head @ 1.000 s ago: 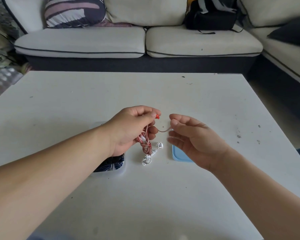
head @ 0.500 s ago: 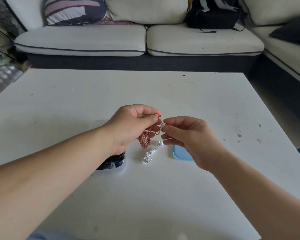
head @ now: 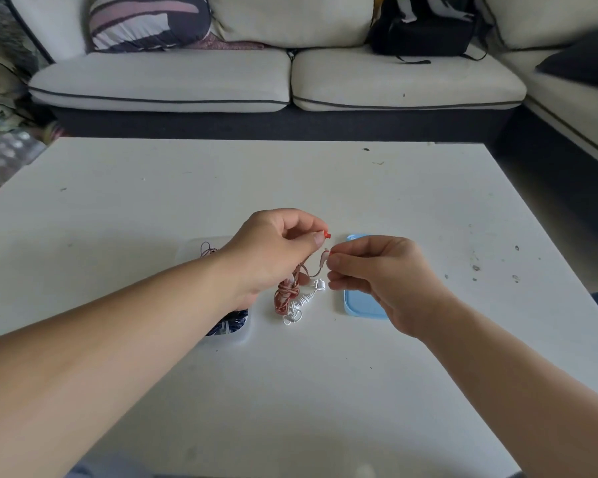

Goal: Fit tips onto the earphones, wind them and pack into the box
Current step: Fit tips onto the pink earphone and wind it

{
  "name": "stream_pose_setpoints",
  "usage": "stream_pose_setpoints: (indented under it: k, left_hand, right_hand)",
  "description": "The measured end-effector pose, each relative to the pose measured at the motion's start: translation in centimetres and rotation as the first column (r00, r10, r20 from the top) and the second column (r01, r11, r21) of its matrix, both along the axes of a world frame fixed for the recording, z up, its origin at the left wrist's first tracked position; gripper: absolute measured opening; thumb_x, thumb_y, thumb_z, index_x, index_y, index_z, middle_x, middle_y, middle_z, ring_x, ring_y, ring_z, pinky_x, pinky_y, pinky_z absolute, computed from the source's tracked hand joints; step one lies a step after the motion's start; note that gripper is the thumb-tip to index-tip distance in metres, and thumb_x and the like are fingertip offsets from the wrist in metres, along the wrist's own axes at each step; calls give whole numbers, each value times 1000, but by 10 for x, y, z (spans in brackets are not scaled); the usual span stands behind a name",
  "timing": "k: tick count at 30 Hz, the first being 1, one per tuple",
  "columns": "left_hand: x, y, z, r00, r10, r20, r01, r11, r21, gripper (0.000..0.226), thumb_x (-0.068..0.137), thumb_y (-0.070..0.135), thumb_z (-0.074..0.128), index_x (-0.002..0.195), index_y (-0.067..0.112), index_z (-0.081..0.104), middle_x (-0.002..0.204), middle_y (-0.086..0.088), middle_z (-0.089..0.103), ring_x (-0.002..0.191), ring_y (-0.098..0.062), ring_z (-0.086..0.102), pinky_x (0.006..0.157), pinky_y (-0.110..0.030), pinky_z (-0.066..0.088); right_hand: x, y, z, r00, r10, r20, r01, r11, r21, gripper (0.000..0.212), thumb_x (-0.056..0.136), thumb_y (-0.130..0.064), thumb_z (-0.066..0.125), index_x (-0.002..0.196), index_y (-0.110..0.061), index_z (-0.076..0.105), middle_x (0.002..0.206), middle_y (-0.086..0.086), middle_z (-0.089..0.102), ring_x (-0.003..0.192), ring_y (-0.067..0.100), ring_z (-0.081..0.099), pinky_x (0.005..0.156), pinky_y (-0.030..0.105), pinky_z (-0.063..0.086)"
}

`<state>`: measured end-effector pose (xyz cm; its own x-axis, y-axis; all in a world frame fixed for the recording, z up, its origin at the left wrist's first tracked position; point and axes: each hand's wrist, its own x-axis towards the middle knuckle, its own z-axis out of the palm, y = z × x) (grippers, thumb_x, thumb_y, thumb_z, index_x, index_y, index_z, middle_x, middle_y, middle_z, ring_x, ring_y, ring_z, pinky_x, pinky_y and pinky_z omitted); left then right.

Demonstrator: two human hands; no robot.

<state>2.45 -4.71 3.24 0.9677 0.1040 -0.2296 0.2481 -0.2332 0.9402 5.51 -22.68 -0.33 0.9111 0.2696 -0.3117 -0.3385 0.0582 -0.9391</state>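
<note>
On the table at mid-frame, the left hand grips the wound red earphones with 1 bud poking past its thumb, while the right hand, loosely open 1 second ago, has closed in beside it and now pinches the loose cord end.

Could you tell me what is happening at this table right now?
A person is handling red earphones above the white table. The left hand pinches one red earbud, with the cable bundle hanging below. The right hand pinches the same cable close by. Wound white earphones lie between a clear box and a blue lid.
</note>
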Motion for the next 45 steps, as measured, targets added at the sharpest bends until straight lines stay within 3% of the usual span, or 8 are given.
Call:
stream_pose_setpoints:
  k: [14, 18, 22, 27, 31, 36, 41, 45]
  left_hand:
    - [10, -30, -9, 999, 36, -27, -38, 996, -83, 12, 103, 13, 61, 104, 15, 72, 81, -7, 73, 59, -18, 65, 56, -27, 53]
    - [16, -35, -12, 998, 21, -52, -26, 996, -89, 10, 102, 13, 63, 104, 17, 73, 86, -5, 75, 61, -18, 65, 50, -23, 48]
    - [18, -35, -17, 997, 25, -68, -31, 995, -91, 11, 101, 12, 64, 101, 18, 73, 85, -3, 75, 63, -22, 64, 52, -25, 44]
    - [18, -29, -22, 996, 21, -88, -31, 993, -117, 12, 101, 10, 64, 100, 17, 74, 89, -5, 77, 65, -22, 65, 63, -34, 48]
    - [20, -26, -21, 995, 25, -98, -38, 990, -134, 10, 101, 8, 64, 104, 12, 73, 91, -9, 75, 60, -19, 65, 51, -25, 48]
    - [18, -24, -19, 995, 42, -95, -57, 986, -155, 12, 100, 6, 65, 107, 10, 73, 90, -11, 75, 57, -15, 63, 48, -23, 49]
    - [13, -17, -13, 996, 56, -66, -66, 984, -166, 10, 100, 10, 66, 105, 13, 75, 95, -12, 79, 64, -16, 67, 56, -29, 51]
    - [6, -9, 4, 998, 57, -11, -58, 982, -180, 11, 100, 12, 67, 106, 15, 76, 94, -7, 80, 67, -16, 69, 62, -31, 51]
  right_hand:
    - [9, -26, 2, 984, -96, 147, 123, 974, -192, 10, 91, -18, 75, 89, -9, 78, 77, 5, 73, 69, 17, 66, 63, 31, 57]
    - [45, -60, -18, 936, -229, 266, 337, 797, -501, 14, 86, -15, 60, 83, -4, 68, 72, 5, 63, 64, 19, 57, 59, 36, 52]
    - [66, -59, -43, 949, -48, 311, 264, 656, -707, 15, 91, -16, 58, 88, -15, 73, 79, 3, 72, 71, 24, 64, 65, 34, 53]
    - [82, -60, -70, 960, 94, 264, 186, 492, -851, 20, 85, -7, 57, 96, 1, 71, 89, 20, 71, 80, 44, 66, 65, 42, 57]
    - [82, -57, -72, 952, 157, 263, 168, 452, -876, 16, 86, -12, 61, 90, -3, 73, 92, 18, 71, 82, 41, 67, 66, 42, 59]
    - [76, -60, -55, 953, 34, 301, 236, 537, -809, 16, 83, -7, 58, 81, -10, 74, 77, 10, 73, 59, 22, 57, 54, 24, 46]
    - [42, -39, -3, 966, -137, 220, 226, 858, -460, 11, 82, -5, 72, 86, -15, 76, 77, 5, 77, 68, 24, 76, 72, 35, 63]
    - [3, -13, 34, 976, -100, 193, 149, 953, -263, 7, 83, -7, 79, 87, -12, 76, 80, 10, 78, 76, 29, 77, 79, 36, 63]
